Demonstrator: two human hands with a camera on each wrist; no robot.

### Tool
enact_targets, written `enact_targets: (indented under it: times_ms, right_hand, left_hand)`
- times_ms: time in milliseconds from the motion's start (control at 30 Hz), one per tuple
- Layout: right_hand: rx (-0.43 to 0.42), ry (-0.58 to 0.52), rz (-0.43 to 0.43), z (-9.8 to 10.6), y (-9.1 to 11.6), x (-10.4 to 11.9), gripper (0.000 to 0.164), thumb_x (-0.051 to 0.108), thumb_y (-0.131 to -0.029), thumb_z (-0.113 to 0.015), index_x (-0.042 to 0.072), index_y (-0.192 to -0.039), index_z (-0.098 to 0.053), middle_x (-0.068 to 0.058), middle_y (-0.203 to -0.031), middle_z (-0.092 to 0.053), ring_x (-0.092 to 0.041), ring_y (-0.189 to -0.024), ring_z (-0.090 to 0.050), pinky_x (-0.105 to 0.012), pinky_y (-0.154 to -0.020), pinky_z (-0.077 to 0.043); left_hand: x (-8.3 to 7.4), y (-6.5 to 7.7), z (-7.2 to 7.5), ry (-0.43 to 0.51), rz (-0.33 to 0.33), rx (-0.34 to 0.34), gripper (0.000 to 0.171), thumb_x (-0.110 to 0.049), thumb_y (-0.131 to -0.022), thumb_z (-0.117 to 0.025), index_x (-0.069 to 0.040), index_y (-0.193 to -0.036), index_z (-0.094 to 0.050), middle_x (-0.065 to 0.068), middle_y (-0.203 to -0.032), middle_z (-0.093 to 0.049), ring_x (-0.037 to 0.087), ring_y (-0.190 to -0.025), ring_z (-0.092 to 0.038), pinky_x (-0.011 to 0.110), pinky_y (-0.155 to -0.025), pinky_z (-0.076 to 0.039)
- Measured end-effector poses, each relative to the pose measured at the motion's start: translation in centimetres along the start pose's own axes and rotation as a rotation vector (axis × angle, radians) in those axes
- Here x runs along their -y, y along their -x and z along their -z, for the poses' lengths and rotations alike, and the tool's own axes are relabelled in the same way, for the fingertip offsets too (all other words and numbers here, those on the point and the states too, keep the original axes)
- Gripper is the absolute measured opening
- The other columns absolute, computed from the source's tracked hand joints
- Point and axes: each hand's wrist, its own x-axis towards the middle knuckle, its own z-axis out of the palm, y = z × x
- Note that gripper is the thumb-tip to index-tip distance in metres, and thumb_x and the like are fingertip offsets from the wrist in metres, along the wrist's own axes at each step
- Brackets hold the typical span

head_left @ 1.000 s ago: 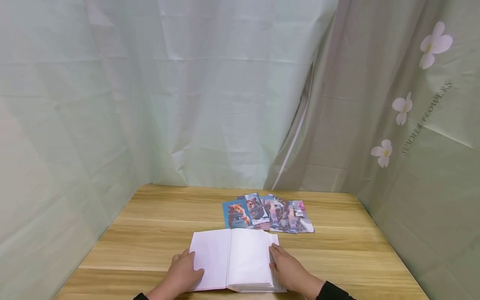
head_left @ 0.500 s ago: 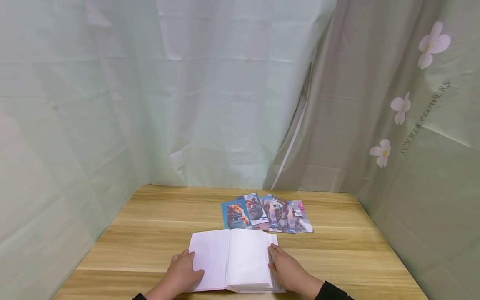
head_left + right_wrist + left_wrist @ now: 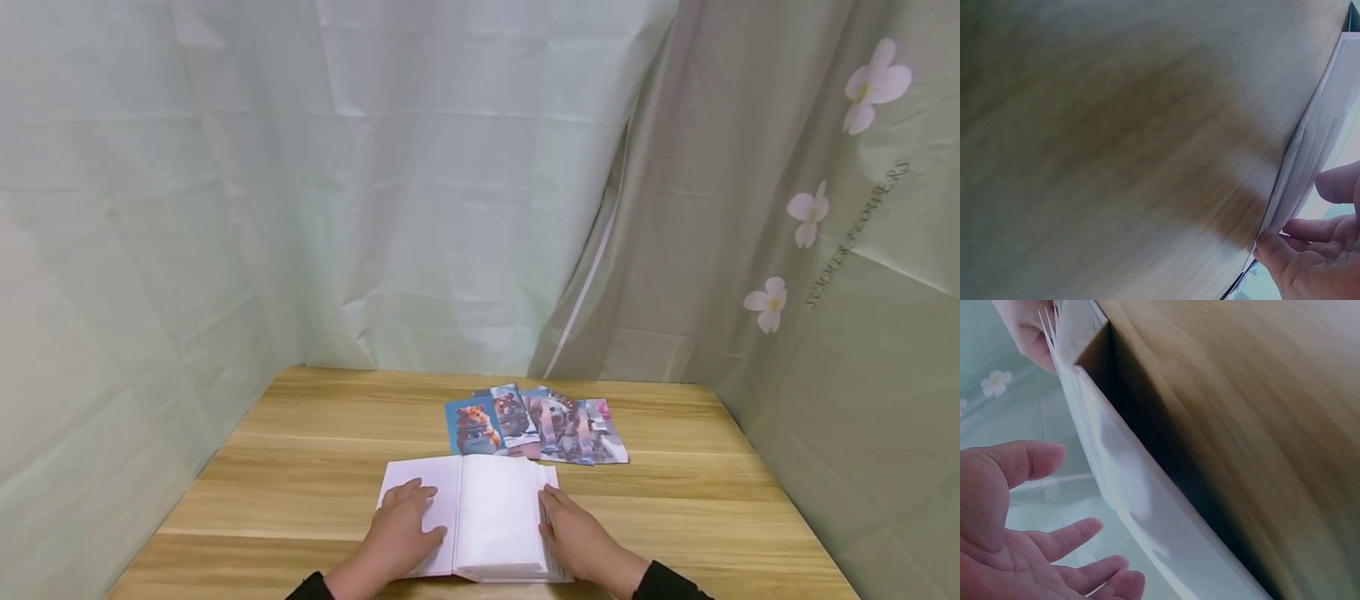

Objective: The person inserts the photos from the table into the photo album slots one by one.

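An open photo album (image 3: 498, 517) with glossy white pages lies at the table's near side, its thick page block on the right. Over its inside left cover (image 3: 442, 475), my left hand (image 3: 405, 529) is spread; in the left wrist view, that hand's thumb and fingers (image 3: 1079, 537) stand apart with nothing between them. At the album's right edge, my right hand (image 3: 581, 537) holds the side of the page block. The right wrist view has its fingertips (image 3: 1269, 244) at the lower edge of the album (image 3: 1310, 150), the thumb (image 3: 1338, 184) above them.
Beyond the album, several overlapping picture cards lie on the wooden table (image 3: 300, 467), among them a blue card with an orange animal (image 3: 476, 427) and a grey-pink one (image 3: 603, 433). Pale curtains (image 3: 465, 208) enclose the table at the back and sides.
My left hand has moved right from the album's left edge, onto the inside cover, with its fingers spread. The right hand, album and cards stay in place.
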Motion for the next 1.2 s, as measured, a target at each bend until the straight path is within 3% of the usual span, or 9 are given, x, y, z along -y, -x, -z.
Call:
enact_targets:
  times_ms: [433, 633, 1000, 1200]
  right_hand:
    - [0.002, 0.020, 0.007, 0.0, 0.1, -0.2, 0.050, 0.015, -0.096, -0.065, -0.014, -0.134, -0.052, -0.030, -0.141, -0.049, -0.043, -0.128, -0.052, -0.053, -0.104, -0.043]
    - [0.009, 0.014, -0.004, -0.1, -0.1, -0.3, 0.050, 0.016, -0.096, -0.064, -0.013, -0.135, -0.051, -0.030, -0.142, -0.049, -0.043, -0.129, -0.051, -0.053, -0.105, -0.043]
    - [0.000, 0.025, 0.011, 0.1, -0.1, 0.1, 0.050, 0.015, -0.096, -0.065, -0.014, -0.135, -0.052, -0.030, -0.142, -0.049, -0.042, -0.129, -0.052, -0.052, -0.105, -0.043]
    - [0.005, 0.012, 0.020, 0.3, -0.1, -0.1, 0.050, 0.014, -0.095, -0.066, -0.014, -0.134, -0.052, -0.030, -0.141, -0.049, -0.043, -0.129, -0.052, -0.053, -0.104, -0.043]
  left_hand:
    - [-2.2, -0.7, -2.4, -0.008, -0.214, 0.176, 0.067, -0.034, -0.084, -0.079, 0.004, -0.135, -0.056, 0.030, -0.148, -0.041, 0.048, -0.136, -0.037, 0.065, -0.105, -0.036]
    - [-3.0, -0.7, -3.0, -0.050, -0.255, 0.223, 0.069, -0.042, -0.085, -0.077, -0.001, -0.136, -0.057, 0.025, -0.150, -0.042, 0.043, -0.139, -0.037, 0.061, -0.106, -0.038]
    - [-3.6, -0.3, -4.2, -0.223, -0.333, 0.153, 0.063, -0.043, -0.084, -0.075, -0.004, -0.133, -0.063, 0.020, -0.148, -0.047, 0.039, -0.137, -0.042, 0.057, -0.105, -0.042]
    - [-3.7, -0.3, -4.6, -0.315, -0.357, 0.174, 0.062, -0.045, -0.088, -0.071, -0.007, -0.135, -0.062, 0.015, -0.149, -0.049, 0.036, -0.139, -0.041, 0.053, -0.106, -0.042]
